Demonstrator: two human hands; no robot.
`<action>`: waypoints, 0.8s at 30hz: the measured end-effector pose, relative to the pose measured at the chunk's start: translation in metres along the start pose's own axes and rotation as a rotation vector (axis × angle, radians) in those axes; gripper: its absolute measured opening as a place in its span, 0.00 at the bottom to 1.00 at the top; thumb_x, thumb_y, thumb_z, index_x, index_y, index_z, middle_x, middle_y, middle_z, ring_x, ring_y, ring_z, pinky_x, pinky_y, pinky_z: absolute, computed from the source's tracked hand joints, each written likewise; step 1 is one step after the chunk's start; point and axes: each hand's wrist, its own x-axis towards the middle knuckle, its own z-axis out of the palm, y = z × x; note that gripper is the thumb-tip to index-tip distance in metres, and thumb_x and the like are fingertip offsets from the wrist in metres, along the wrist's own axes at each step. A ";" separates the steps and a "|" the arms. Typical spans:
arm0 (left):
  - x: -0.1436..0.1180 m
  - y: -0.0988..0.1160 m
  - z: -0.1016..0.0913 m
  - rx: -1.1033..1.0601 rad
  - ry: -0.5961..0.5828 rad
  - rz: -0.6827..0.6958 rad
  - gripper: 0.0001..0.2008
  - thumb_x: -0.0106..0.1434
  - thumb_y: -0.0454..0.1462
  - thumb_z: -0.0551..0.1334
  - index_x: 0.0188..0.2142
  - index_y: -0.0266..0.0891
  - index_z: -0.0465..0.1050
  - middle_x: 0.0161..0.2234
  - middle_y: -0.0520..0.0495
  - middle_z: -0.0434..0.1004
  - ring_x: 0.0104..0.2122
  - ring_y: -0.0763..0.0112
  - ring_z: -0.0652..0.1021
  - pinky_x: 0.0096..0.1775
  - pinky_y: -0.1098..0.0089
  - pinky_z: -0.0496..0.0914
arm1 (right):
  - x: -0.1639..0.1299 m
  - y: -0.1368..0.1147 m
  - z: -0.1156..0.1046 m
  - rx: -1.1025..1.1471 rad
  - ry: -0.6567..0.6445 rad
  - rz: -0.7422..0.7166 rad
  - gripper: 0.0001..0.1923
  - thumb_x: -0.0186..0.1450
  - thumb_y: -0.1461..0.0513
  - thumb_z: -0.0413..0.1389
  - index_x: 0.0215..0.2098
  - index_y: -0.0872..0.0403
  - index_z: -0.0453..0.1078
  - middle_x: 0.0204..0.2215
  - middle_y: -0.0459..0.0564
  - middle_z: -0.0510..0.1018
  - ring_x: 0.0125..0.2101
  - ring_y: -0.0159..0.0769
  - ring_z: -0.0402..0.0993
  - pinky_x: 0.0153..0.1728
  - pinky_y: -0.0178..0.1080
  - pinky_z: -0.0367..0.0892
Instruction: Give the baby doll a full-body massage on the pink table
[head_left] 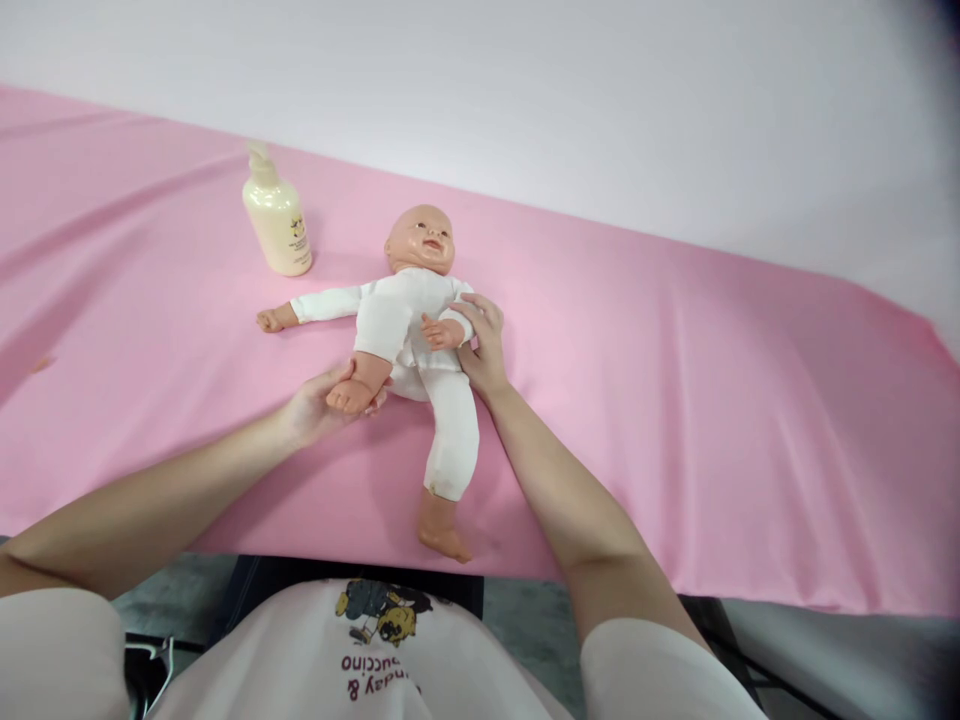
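A baby doll (420,310) in a white suit lies on its back on the pink cloth, its head away from me. My left hand (322,405) is closed around the lower part of one leg, which is bent up and lifted toward the doll's belly. The fingers of that hand partly hide behind the doll's foot. My right hand (486,345) wraps the doll's side and the sleeve of its bent arm. The other leg stretches toward me, its foot close to the table's front edge. The doll's other arm reaches out to the left.
A cream pump bottle (277,225) stands left of the doll's head. The pink cloth (600,400) covers the table, with folds at both sides. Behind it rises a white wall (562,100). A small tan spot (43,365) shows at the far left.
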 end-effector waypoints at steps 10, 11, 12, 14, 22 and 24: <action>-0.014 -0.006 -0.010 0.401 -0.639 -0.364 0.27 0.57 0.46 0.73 0.52 0.34 0.75 0.43 0.40 0.81 0.40 0.60 0.81 0.44 0.65 0.74 | 0.004 0.015 0.007 0.575 0.466 0.481 0.23 0.66 0.48 0.57 0.55 0.48 0.67 0.52 0.47 0.78 0.57 0.38 0.74 0.62 0.47 0.69; -0.014 -0.005 -0.007 0.451 -0.716 -0.405 0.26 0.57 0.44 0.73 0.52 0.36 0.75 0.46 0.41 0.81 0.44 0.59 0.80 0.47 0.65 0.74 | 0.006 0.018 0.007 0.667 0.499 0.523 0.20 0.67 0.49 0.57 0.54 0.48 0.67 0.49 0.46 0.79 0.53 0.36 0.77 0.58 0.46 0.73; -0.015 -0.004 -0.005 0.499 -0.780 -0.443 0.25 0.57 0.43 0.73 0.52 0.37 0.75 0.47 0.41 0.80 0.46 0.58 0.80 0.50 0.65 0.73 | 0.008 0.021 0.006 0.760 0.535 0.572 0.18 0.68 0.51 0.56 0.52 0.48 0.68 0.46 0.45 0.80 0.49 0.35 0.79 0.53 0.44 0.76; -0.015 -0.001 0.000 0.565 -0.854 -0.524 0.23 0.59 0.42 0.72 0.51 0.37 0.75 0.46 0.42 0.81 0.47 0.58 0.80 0.50 0.65 0.74 | 0.014 0.029 0.005 0.915 0.610 0.695 0.12 0.69 0.55 0.53 0.48 0.51 0.69 0.41 0.45 0.81 0.43 0.34 0.81 0.46 0.41 0.78; -0.015 0.003 -0.001 0.613 -0.846 -0.615 0.25 0.56 0.44 0.74 0.51 0.37 0.76 0.42 0.44 0.82 0.43 0.59 0.81 0.44 0.68 0.75 | 0.021 0.045 -0.002 1.073 0.675 0.894 0.11 0.71 0.57 0.49 0.44 0.53 0.70 0.41 0.48 0.83 0.41 0.33 0.81 0.46 0.40 0.79; -0.015 0.002 -0.003 0.534 -0.793 -0.529 0.24 0.58 0.47 0.72 0.50 0.36 0.76 0.40 0.44 0.81 0.40 0.61 0.81 0.43 0.68 0.74 | 0.018 0.042 0.001 1.019 0.645 0.814 0.12 0.70 0.56 0.50 0.47 0.52 0.70 0.42 0.48 0.83 0.42 0.33 0.81 0.47 0.40 0.79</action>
